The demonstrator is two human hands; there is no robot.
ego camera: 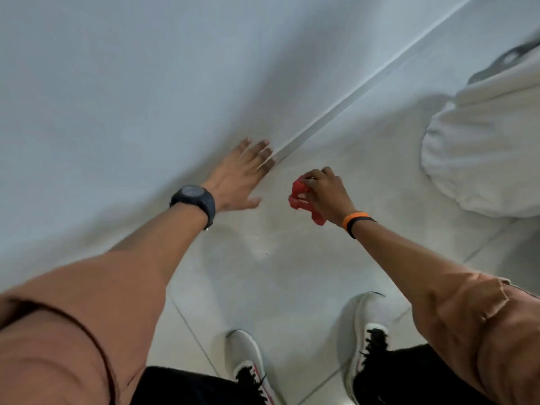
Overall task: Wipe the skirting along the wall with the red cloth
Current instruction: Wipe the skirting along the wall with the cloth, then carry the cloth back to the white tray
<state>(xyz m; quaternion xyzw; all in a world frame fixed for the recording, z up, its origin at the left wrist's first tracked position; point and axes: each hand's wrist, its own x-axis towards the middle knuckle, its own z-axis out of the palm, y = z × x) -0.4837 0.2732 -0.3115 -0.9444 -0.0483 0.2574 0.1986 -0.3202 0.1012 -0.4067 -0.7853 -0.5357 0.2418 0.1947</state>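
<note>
A person looks down at 2 hands near a white wall (117, 83). The left hand (239, 173) is spread wide and flat, with its fingertips on the wall right where the skirting (336, 108) starts. It holds nothing. A dark watch (194, 201) sits on that wrist.

The right hand (325, 191) is curled tight around the red cloth (302, 200). The cloth is all bunched up, and a bit of it hangs out under the palm. The hand and cloth are over the floor (277, 273), near the skirting but not touching it. An orange band (355, 219) is on that wrist.

The skirting is a thin pale strip that runs along the bottom of the wall, up toward the top right.

A big white bundle of fabric (482, 153) lies on the floor to the right, well apart from the hands. At the bottom, 2 white shoes (371, 331) with black laces stand on the pale tiles.
</note>
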